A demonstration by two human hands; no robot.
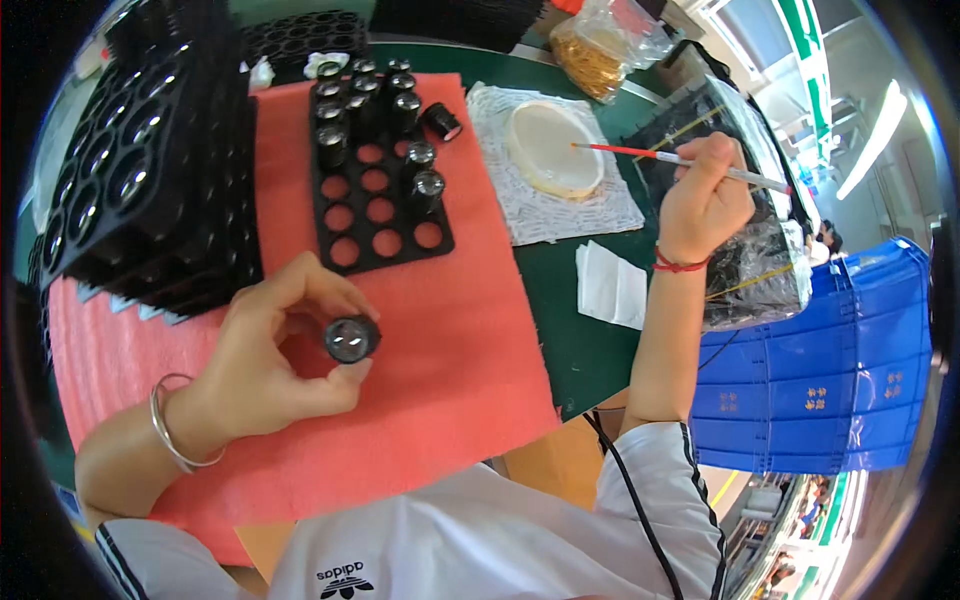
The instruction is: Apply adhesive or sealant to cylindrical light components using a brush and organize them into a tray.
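The left hand (265,365) is clamping its grip on a black lens barrel (351,338) above the red foam mat (470,340). The right hand (703,200) is pinching a thin brush (680,160), its tip over the white dish (552,148). A black holed tray (385,215) with more barrels is lying between them.

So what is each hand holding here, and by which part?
The left hand pinches a small black lens barrel by its sides, between thumb and fingers. The right hand grips a thin brush along its handle, tip towards the white dish.

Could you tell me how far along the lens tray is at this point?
About ten black lenses already sit in the holed tray. The left hand holds one lens; the right hand dips a brush into the white dish. Lower tray holes remain unfilled.
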